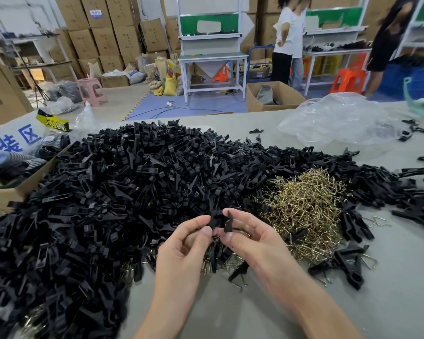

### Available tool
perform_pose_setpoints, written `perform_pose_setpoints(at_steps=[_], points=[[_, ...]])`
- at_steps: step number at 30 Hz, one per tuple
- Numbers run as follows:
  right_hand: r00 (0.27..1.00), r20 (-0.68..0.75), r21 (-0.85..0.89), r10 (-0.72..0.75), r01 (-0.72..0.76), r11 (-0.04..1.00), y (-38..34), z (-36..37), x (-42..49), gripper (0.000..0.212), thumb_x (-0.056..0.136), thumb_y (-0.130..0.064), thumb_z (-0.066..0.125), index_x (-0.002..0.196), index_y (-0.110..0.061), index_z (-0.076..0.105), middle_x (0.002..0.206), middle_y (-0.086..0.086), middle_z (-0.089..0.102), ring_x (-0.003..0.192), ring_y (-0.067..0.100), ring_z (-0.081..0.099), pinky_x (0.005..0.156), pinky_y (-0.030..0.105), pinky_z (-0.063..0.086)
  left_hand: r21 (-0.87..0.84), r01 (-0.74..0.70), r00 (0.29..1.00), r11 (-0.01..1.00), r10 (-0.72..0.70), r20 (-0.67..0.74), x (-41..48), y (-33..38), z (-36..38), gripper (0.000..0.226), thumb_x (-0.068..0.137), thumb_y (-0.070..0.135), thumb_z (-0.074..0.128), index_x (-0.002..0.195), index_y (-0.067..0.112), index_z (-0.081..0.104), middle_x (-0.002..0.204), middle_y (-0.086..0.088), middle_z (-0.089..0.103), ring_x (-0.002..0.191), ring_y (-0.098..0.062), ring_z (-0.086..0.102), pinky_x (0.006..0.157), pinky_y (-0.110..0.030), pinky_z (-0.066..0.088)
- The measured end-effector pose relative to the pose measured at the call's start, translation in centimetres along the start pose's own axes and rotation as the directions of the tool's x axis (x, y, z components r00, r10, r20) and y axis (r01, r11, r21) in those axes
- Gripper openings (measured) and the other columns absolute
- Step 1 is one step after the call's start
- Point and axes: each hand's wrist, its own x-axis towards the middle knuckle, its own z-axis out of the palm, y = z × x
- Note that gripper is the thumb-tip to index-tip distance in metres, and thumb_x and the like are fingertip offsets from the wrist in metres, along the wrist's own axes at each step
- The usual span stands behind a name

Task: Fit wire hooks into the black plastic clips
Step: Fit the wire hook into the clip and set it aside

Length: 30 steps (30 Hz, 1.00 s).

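Observation:
A huge heap of black plastic clips (123,192) covers the left and middle of the table. A tangle of brass-coloured wire hooks (306,204) lies to its right. My left hand (186,245) pinches one black clip piece (214,220) between thumb and forefinger just above the heap's near edge. My right hand (252,238) pinches a second black clip piece (229,222) right beside it, and the two pieces touch. I see no wire hook in either hand. Several clips with hooks fitted (350,263) lie at the right of the wire pile.
A cardboard box (12,192) of ribbed black parts stands at the left edge. A crumpled clear plastic bag (338,118) lies at the back right of the grey table (389,302). Two people stand at workbenches beyond the table, among stacked cartons.

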Motion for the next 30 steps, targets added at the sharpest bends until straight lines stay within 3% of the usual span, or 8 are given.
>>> perform_pose_setpoints(at_steps=[5,12,15,20,26,30], points=[[0.998,0.064,0.128,-0.003,-0.005,0.992,-0.04,0.33,-0.25,0.038,0.080,-0.011,0.076,0.113,-0.030,0.074,0.113,0.005,0.074,0.116,0.024,0.069,0.098,0.030,0.054,0.055,-0.024,0.999,0.998,0.025,-0.023,-0.04,0.14,-0.07,0.021,0.086,0.022,0.070,0.099,0.038,0.075,0.092,0.004,0.076,0.088,-0.007,0.071,0.076,-0.012,0.051],[0.999,0.027,0.156,0.016,-0.020,0.987,-0.09,0.60,-0.13,0.036,0.080,-0.004,0.076,0.107,-0.027,0.077,0.105,0.007,0.074,0.104,0.024,0.072,0.093,0.030,0.056,0.120,-0.017,1.000,0.993,0.017,0.001,-0.28,-0.08,0.22,0.024,0.091,0.018,0.069,0.097,0.040,0.074,0.088,0.005,0.075,0.077,-0.005,0.066,0.069,-0.012,0.051],[0.999,0.040,0.136,0.013,-0.019,0.991,0.04,0.65,-0.21,0.036,0.085,-0.001,0.075,0.109,-0.028,0.076,0.109,0.008,0.074,0.107,0.025,0.071,0.096,0.032,0.055,0.129,-0.016,1.000,0.991,0.018,-0.016,-0.21,-0.22,0.19,0.024,0.091,0.017,0.069,0.098,0.040,0.074,0.089,0.003,0.075,0.078,-0.012,0.067,0.071,-0.016,0.054],[0.999,0.039,0.091,0.004,-0.007,0.996,0.03,0.71,-0.30,0.038,0.079,-0.012,0.077,0.112,-0.030,0.074,0.112,0.008,0.074,0.112,0.029,0.070,0.100,0.035,0.054,0.148,-0.017,1.000,0.989,0.017,0.003,-0.13,-0.27,-0.02,0.025,0.092,0.016,0.069,0.097,0.040,0.074,0.089,0.004,0.075,0.085,-0.019,0.068,0.071,-0.014,0.053],[0.999,0.037,0.030,-0.030,0.029,0.999,-0.08,0.70,-0.35,0.041,0.082,-0.016,0.076,0.118,-0.035,0.072,0.111,0.004,0.074,0.110,0.025,0.071,0.097,0.033,0.055,0.180,-0.027,1.000,0.983,0.025,0.008,-0.19,0.11,0.01,0.016,0.091,0.014,0.069,0.095,0.029,0.074,0.084,0.009,0.074,0.074,-0.002,0.066,0.064,-0.009,0.047],[0.999,0.024,-0.061,-0.045,0.046,0.997,-0.35,0.73,-0.57,0.043,0.082,-0.019,0.079,0.120,-0.040,0.070,0.111,0.000,0.074,0.108,0.022,0.071,0.097,0.033,0.055,0.180,-0.020,1.000,0.984,0.019,0.008,-0.32,0.20,0.00,0.013,0.091,0.014,0.070,0.095,0.025,0.073,0.080,0.010,0.073,0.069,0.000,0.064,0.062,-0.009,0.046]])
